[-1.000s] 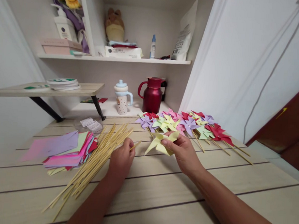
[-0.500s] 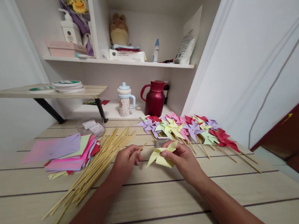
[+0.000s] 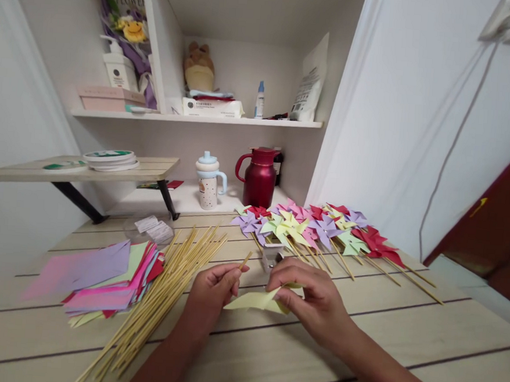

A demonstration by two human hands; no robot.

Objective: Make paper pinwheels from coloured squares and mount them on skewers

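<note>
Between the thumb and fingers of my left hand [image 3: 213, 290] is a thin wooden stick [image 3: 245, 260], its tip poking up past the fingertips. My right hand [image 3: 313, 294] pinches a pale yellow paper pinwheel [image 3: 256, 300], which is tilted nearly edge-on, its near blade reaching toward my left fingers. Just behind my right hand stands a small clear box [image 3: 272, 253], its contents partly hidden. Finished pinwheels [image 3: 294, 227] on sticks, in red, purple, pink, green and yellow, lie in a heap beyond it. Left of my left hand spreads a bundle of loose sticks [image 3: 164, 298].
Coloured paper sheets [image 3: 104, 279] are stacked at the left, near a clear round dish [image 3: 147, 230] holding labels. A small raised shelf [image 3: 156, 169] stands behind them. A cup [image 3: 209, 182] and a red jug [image 3: 260, 177] are at the back.
The yellow pinwheel has been turned from facing me to nearly edge-on, and has come down and closer to my left hand. The view has tilted up slightly; the small box shows more.
</note>
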